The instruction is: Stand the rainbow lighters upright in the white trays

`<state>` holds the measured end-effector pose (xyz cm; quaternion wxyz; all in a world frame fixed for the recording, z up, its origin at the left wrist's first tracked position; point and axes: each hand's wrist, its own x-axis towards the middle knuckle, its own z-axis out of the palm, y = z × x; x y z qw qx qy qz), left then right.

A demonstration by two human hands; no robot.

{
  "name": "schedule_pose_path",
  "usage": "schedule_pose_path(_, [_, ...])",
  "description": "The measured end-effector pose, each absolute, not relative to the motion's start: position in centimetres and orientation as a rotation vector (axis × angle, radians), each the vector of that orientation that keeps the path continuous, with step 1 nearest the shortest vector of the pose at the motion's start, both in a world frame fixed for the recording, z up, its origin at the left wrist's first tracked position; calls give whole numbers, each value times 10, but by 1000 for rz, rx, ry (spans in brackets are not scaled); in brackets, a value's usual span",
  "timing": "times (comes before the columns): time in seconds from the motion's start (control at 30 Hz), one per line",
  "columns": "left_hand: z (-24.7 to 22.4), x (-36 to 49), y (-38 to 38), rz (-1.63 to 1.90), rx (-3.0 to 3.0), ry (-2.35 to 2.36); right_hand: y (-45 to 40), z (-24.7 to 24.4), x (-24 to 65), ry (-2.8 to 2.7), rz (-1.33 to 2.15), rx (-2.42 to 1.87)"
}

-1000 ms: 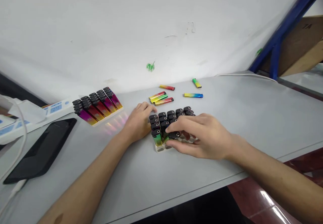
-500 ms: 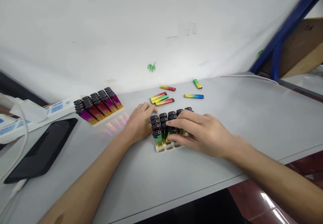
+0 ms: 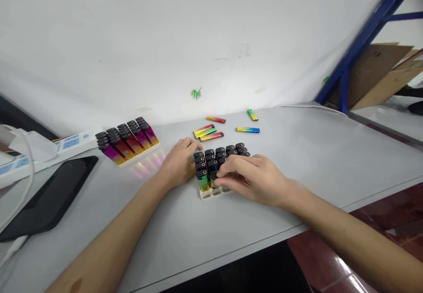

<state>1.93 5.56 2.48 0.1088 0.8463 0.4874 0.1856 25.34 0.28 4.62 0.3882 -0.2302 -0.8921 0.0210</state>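
Note:
A pale tray [image 3: 206,195] holds rows of upright, black-topped lighters, with several bare round holes along its front edge. My right hand [image 3: 253,176] is over the tray's front, thumb and index finger pinched on a green-yellow lighter [image 3: 214,179] in the front row. Beside it at the left end stands another green-yellow lighter [image 3: 202,180]. My left hand [image 3: 180,161] is against the tray's left side, its bent fingers round the back left corner; the thumb is mostly hidden. My right hand covers part of the front rows.
Loose lighters [image 3: 211,137] in red, green and yellow lie behind the tray, a blue-yellow lighter [image 3: 247,130] farther right. At left are a second tray of purple and red lighters [image 3: 127,145], a black phone [image 3: 53,196] and a power strip [image 3: 74,142]. A white wall [image 3: 158,55] rises behind.
My right hand has moved left along the front row and brought the pinched lighter beside the left-end one. My left hand stays at the tray. The whole view has shifted slightly.

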Motion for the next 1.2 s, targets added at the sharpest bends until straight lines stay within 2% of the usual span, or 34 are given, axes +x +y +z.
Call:
schedule_pose_path(0.13, [24, 19, 57, 553, 2468, 1445, 6, 48, 253, -2295, 19, -535])
schedule_pose_path(0.4, [27, 21, 54, 543, 2438, 1472, 1, 49, 251, -2271, -279, -548])
schedule_pose_path(0.57, [26, 20, 54, 511, 2457, 1469, 16, 57, 260, -2060, -465, -456])
schedule_pose_path(0.63, [24, 19, 54, 505, 2457, 1472, 44, 61, 272, -1915, -448, -615])
schedule_pose_path(0.7, [22, 19, 55, 509, 2454, 1475, 81, 60, 289, -1825, -361, -974])
schedule_pose_path(0.87, [20, 18, 56, 528, 2462, 1463, 165, 28, 341, -1889, -111, -1666])
schedule_pose_path(1.0, [23, 19, 56, 511, 2458, 1482, 182, 6, 367, -1902, -40, -1828])
schedule_pose_path(1.2, [27, 22, 58, 474, 2460, 1517, 175, 6, 371, -1815, -10, -1929])
